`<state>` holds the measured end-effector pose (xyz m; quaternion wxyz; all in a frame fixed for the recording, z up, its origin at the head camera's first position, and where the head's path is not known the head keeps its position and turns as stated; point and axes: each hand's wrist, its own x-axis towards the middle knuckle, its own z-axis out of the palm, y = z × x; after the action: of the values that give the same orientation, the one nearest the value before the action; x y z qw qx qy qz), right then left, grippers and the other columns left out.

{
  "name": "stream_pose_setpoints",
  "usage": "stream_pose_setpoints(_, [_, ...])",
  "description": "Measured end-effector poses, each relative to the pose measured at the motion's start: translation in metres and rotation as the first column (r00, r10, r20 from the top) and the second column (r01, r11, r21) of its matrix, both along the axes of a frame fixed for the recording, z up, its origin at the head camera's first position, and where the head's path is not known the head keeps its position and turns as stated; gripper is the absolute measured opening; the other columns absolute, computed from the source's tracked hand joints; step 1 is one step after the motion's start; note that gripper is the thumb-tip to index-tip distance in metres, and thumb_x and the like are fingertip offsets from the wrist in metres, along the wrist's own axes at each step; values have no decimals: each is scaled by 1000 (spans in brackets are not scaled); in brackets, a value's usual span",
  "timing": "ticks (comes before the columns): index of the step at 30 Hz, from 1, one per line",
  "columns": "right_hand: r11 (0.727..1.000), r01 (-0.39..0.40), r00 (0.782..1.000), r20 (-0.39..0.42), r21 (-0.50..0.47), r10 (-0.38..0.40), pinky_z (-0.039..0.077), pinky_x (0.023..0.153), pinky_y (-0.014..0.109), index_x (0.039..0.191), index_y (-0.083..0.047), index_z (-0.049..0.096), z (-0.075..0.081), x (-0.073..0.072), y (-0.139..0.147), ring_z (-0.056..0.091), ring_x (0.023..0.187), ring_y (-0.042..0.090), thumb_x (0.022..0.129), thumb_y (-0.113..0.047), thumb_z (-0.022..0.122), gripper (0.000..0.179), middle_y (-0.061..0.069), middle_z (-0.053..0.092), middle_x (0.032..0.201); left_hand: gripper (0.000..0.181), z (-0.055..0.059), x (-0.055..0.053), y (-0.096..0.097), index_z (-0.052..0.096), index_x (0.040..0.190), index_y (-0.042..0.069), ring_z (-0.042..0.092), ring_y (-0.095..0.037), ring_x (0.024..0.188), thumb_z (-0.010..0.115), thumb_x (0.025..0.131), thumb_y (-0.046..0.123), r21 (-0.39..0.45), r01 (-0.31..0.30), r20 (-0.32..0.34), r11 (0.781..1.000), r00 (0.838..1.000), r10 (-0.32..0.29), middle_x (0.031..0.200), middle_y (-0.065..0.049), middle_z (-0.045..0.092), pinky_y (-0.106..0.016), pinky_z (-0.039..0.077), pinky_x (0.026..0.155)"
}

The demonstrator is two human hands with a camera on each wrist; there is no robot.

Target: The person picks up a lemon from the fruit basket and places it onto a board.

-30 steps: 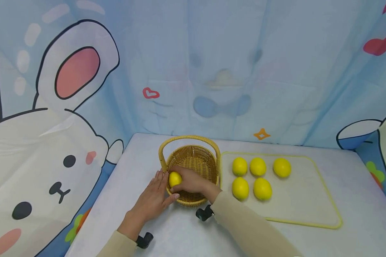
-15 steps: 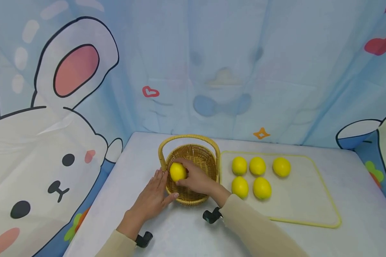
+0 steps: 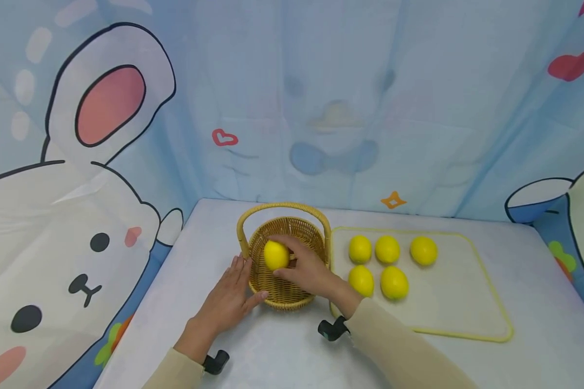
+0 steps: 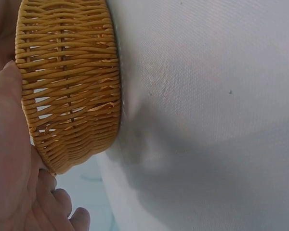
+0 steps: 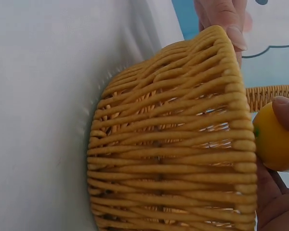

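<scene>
My right hand (image 3: 307, 267) holds a yellow lemon (image 3: 276, 255) between thumb and fingers, over the wicker basket (image 3: 284, 300). In the right wrist view the lemon (image 5: 275, 139) appears just past the basket's rim, with the thumb (image 5: 286, 113) on its side. My left hand (image 3: 224, 297) rests against the basket's left side, its fingers straight and its thumb spread along the front rim. The left wrist view has the woven wall (image 4: 70, 82) standing on the white cloth, with the left thumb (image 4: 7, 79) at the rim.
To the basket's right, several lemons (image 3: 394, 282) lie on a pale board (image 3: 457, 292) with a yellow edge. An arched handle (image 3: 284, 205) rises over the basket. A blue printed curtain (image 3: 340, 178) hangs behind the table.
My right hand has lifted the lemon from the basket's left inner side and shifted it up and to the right. The left hand keeps its place on the basket.
</scene>
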<state>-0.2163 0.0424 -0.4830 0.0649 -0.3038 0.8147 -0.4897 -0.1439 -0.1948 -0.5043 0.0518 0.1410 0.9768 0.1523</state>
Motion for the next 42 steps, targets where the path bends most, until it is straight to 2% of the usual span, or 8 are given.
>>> stream_pose_setpoints(6, [1000, 10, 1000, -16, -2, -10, 59, 101, 50, 157, -23, 47, 5, 4, 9, 59, 126, 27, 95, -9, 80, 72, 4, 48, 157, 97, 0, 0, -1, 17, 167, -1, 8, -33, 165, 43, 105, 69, 0, 5, -1, 1000, 1000, -5, 176, -20, 5, -50, 19, 133])
stream_pose_setpoints(12, [1000, 1, 1000, -27, -7, -1, 58, 103, 43, 157, -24, 46, 9, 9, 18, 57, 130, 25, 96, -11, 79, 71, 1, 46, 159, 98, -1, 0, -1, 15, 168, 1, 5, -31, 165, 42, 105, 71, -5, 1, 6, 1000, 1000, -1, 176, -18, 3, -50, 19, 133])
stream_pose_setpoints(21, [999, -17, 997, -78, -37, 15, 57, 106, 46, 157, -21, 46, 16, 17, 29, 56, 136, 27, 95, -7, 79, 72, 2, 46, 160, 98, -1, 0, -2, 14, 168, 1, 4, -31, 165, 42, 104, 71, 4, 3, 0, 1000, 1000, -3, 176, -19, 4, -51, 19, 133])
stream_pose_setpoints(30, [999, 3, 996, -92, -39, -6, 59, 102, 43, 157, -23, 46, 21, 30, 47, 59, 132, 27, 95, -10, 80, 72, 4, 46, 161, 98, 0, 1, -1, 14, 168, 1, 6, -32, 165, 45, 105, 69, 10, -6, 0, 1000, 1000, 6, 177, -19, 5, -52, 19, 132])
stream_pose_setpoints(36, [997, 28, 995, -88, -69, -34, 60, 100, 36, 156, -22, 46, 24, 40, 69, 60, 128, 26, 93, -8, 82, 74, 3, 48, 157, 98, 0, 1, 0, 14, 168, 1, 6, -33, 165, 46, 105, 68, 4, -9, -1, 1000, 1000, 9, 177, -19, 5, -52, 19, 133])
stream_pose_setpoints(42, [993, 96, 989, -106, -67, -103, 59, 101, 29, 155, -23, 47, 29, 49, 94, 60, 126, 21, 91, -6, 84, 76, 2, 54, 151, 99, 0, 1, 0, 14, 168, 0, 8, -35, 165, 45, 105, 69, 0, -6, -7, 1000, 1000, 6, 176, -20, 6, -51, 19, 133])
